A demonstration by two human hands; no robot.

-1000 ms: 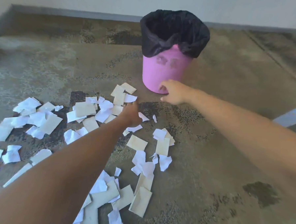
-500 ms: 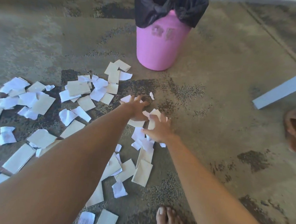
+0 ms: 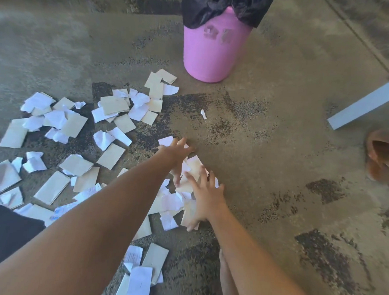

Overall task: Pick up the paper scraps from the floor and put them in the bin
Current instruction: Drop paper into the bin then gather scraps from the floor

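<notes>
White and tan paper scraps [image 3: 114, 111] lie scattered over the concrete floor, mostly at the left and centre. The pink bin [image 3: 213, 51] with a black liner stands at the top centre, its mouth cut off by the frame. My left hand [image 3: 177, 152] reaches forward with fingers spread over a small cluster of scraps [image 3: 191, 169] in the middle. My right hand [image 3: 205, 196], fingers straight and spread, presses on the same cluster from the near right side. Neither hand grips any paper.
A grey-white bar [image 3: 367, 104] lies at the right. A brown slipper [image 3: 380, 154] sits at the right edge. My bare foot [image 3: 227, 280] stands below the right arm. One tiny scrap [image 3: 203, 114] lies alone between the cluster and the bin.
The view has tilted down and come closer. My right hand came back from the bin's base to the central scraps. Both hands now spread over that cluster.
</notes>
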